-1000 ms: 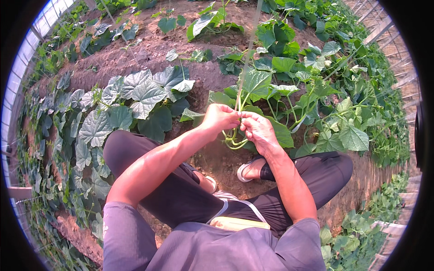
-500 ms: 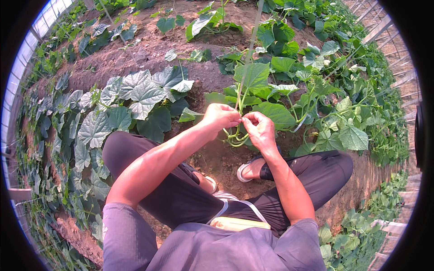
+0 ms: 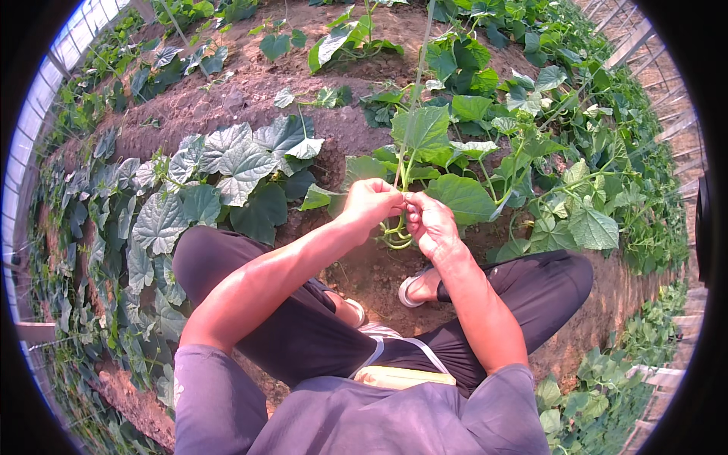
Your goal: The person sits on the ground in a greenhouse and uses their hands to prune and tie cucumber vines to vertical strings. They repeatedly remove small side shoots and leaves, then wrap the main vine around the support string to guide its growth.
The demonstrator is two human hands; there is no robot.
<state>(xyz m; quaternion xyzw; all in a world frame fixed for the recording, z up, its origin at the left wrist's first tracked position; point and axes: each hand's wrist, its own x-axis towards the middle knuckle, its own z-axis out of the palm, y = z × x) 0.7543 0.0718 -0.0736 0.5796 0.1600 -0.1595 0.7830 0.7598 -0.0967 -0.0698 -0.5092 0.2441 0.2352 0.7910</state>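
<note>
My left hand [image 3: 373, 203] is closed, its thumb and fingers pinching the lower end of a pale string [image 3: 415, 91] that comes down taut from above. Fingertip to fingertip with it, my right hand [image 3: 431, 224] is closed too, its fingers curled in; what it pinches is hidden. Right behind both hands rises the green stem of a cucumber-like vine [image 3: 407, 168], with a broad leaf [image 3: 422, 130] above them and another leaf [image 3: 461, 199] to the right. A looped lower part of the stem [image 3: 396, 241] hangs beneath my fingers, close to the soil.
Dense leafy vines [image 3: 243, 163] spread on the left, and more foliage [image 3: 584, 201] fills the right. Bare soil [image 3: 227, 95] runs between rows. My bent knees flank my arms. A pale yellow pad [image 3: 402, 377] with white straps lies at my waist.
My right hand has turned and its fingers have curled in more, covering part of the looped stem. The left hand has shifted slightly and stays at the string.
</note>
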